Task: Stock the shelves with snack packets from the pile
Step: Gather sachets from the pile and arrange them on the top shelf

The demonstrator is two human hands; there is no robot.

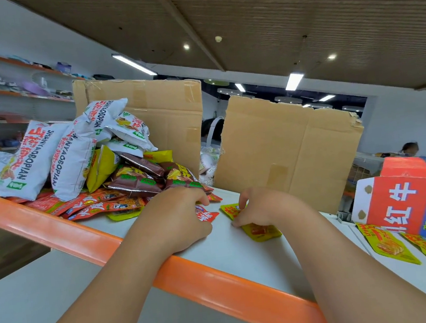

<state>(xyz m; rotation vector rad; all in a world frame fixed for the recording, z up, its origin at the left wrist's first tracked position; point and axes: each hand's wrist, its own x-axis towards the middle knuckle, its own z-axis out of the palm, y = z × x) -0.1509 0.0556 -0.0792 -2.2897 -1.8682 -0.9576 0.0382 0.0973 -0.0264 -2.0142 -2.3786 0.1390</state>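
Observation:
A pile of snack packets (pixel 95 161), white, brown, yellow and red, lies on the left of the top shelf (pixel 243 253), which has an orange front rail. My left hand (pixel 178 218) reaches over the rail and grips a small red packet (pixel 206 215) at the pile's right edge. My right hand (pixel 262 206) rests on the shelf just right of it, its fingers pinching a flat yellow packet (pixel 261 231) that lies on the shelf surface.
Two cardboard sheets (pixel 284 147) stand upright behind the pile and hands. A red, blue and yellow carton (pixel 402 201) stands at the right, with two yellow packets (pixel 391 247) lying in front of it. More shelving (pixel 12 88) runs along the far left wall. A person is at the far right.

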